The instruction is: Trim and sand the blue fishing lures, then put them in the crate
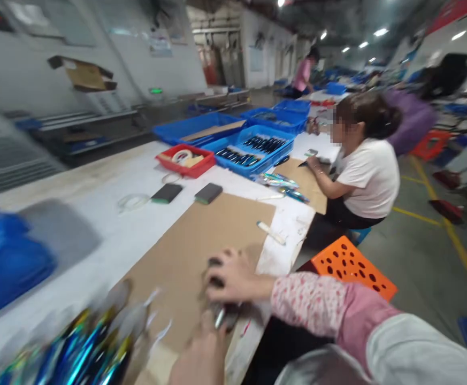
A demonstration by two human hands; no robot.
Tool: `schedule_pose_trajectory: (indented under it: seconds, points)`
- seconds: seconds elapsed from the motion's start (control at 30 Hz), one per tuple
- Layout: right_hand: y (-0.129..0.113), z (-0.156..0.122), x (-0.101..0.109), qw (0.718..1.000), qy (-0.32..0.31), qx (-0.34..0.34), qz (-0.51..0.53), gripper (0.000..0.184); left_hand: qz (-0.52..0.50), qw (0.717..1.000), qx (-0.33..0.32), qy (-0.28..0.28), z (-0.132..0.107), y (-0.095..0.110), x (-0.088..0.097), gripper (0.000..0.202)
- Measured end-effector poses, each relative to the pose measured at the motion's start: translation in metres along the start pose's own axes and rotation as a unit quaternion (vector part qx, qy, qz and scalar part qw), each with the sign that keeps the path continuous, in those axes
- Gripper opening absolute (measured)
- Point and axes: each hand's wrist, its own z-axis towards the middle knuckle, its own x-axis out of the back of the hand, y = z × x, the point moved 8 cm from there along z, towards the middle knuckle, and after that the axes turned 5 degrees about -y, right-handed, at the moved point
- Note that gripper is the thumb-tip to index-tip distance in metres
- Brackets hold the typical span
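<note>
Over the near end of a brown cardboard sheet [201,235], my right hand [233,278] curls its fingers round a dark block-like thing [216,280]. Just below it my left hand [201,350], smeared by motion, pinches a small silvery piece [219,316] whose kind is blurred. The two hands almost meet there, and the right one partly covers the piece. A pile of shiny blue, green and gold fishing lures [84,347] lies at the lower left, beside my left hand. Two dark sanding blocks, one at the sheet's far edge [208,193] and another farther left [167,193], rest beyond.
A white marker-like stick [271,233] lies near the table's right edge. Behind stand a red tray [201,170] with a tape roll and blue crates [253,171] with lures. A blue bag [12,267] sits left. Right are an orange crate [353,267] and a seated co-worker [372,176].
</note>
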Motion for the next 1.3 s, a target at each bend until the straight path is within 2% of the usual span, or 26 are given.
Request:
schedule_pose_trajectory:
  seconds: [0.07,0.13,0.27,0.43,0.53,0.63,0.73,0.83,0.93,1.07,1.2,1.3]
  points:
    - [0.013,-0.001,0.001,0.999,0.001,-0.045,0.003,0.017,0.000,0.999,0.003,0.038,-0.008,0.004,0.010,0.040]
    - [0.020,-0.002,0.001,0.997,0.013,-0.071,0.004,0.017,-0.004,0.999,0.008,0.047,-0.010,0.008,0.016,0.036]
    - [0.009,-0.005,-0.003,0.999,0.016,-0.023,0.029,0.017,-0.007,0.999,0.021,0.040,-0.008,0.008,0.015,0.030]
    - [0.018,-0.005,0.002,0.997,0.043,-0.069,0.013,0.016,-0.016,0.998,0.015,0.066,-0.008,0.009,0.016,0.031]
    - [0.009,-0.006,0.000,0.998,0.040,-0.047,0.016,0.017,-0.014,0.998,0.019,0.057,-0.007,0.010,0.016,0.028]
    - [0.008,-0.002,-0.001,0.999,0.024,-0.037,0.008,0.016,-0.009,0.997,0.024,0.072,-0.008,0.010,0.017,0.030]
    - [0.016,0.007,0.005,0.998,0.019,-0.046,-0.032,0.014,-0.001,0.996,0.022,0.087,-0.009,0.011,0.016,0.032]
    - [0.016,0.015,0.014,0.998,0.030,-0.017,-0.062,0.011,0.004,0.996,0.021,0.085,-0.009,0.010,0.015,0.031]
    - [0.019,0.017,0.019,0.998,0.041,-0.016,-0.042,0.009,-0.003,0.997,0.025,0.078,-0.009,0.009,0.013,0.031]
    - [0.014,0.009,0.006,0.999,0.001,-0.030,0.024,0.016,-0.004,0.997,0.037,0.075,-0.010,0.011,0.011,0.035]
    - [-0.007,0.001,-0.006,1.000,-0.019,0.000,0.000,0.015,-0.011,0.996,0.046,0.071,-0.011,0.014,0.009,0.038]
    - [0.000,0.009,0.000,0.999,-0.010,0.006,-0.032,0.010,-0.020,0.996,0.049,0.069,-0.011,0.014,0.010,0.037]
